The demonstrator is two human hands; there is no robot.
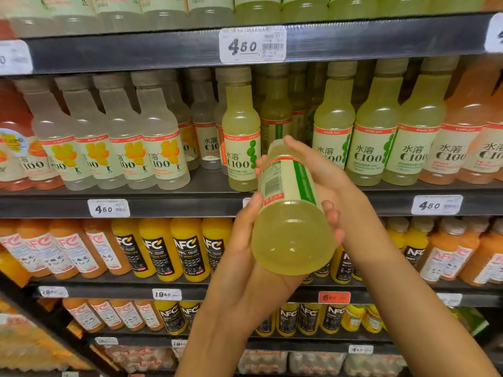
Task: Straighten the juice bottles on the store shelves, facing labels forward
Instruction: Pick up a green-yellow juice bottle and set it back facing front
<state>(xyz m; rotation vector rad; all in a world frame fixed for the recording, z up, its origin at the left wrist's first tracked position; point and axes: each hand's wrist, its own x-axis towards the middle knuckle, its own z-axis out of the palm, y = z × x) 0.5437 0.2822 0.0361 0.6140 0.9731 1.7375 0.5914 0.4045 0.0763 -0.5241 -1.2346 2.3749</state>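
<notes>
A pale green juice bottle (291, 213) is lifted off the shelf and tipped with its base toward me; its label shows the barcode side. My left hand (245, 240) cups the bottle's lower left side. My right hand (324, 178) wraps the upper right side, fingers curled over the shoulder. On the middle shelf (174, 205), a green C100 bottle (241, 137) stands label forward beside a gap. A bottle behind the gap (275, 118) shows its label turned sideways. More green bottles (375, 137) stand to the right, labels forward.
Clear lemon bottles (114, 137) fill the shelf's left part and pink ones (462, 131) the right. Orange NFC juice bottles (174, 248) line the shelf below, with more rows under them. Price tags (251, 44) hang on the shelf edges.
</notes>
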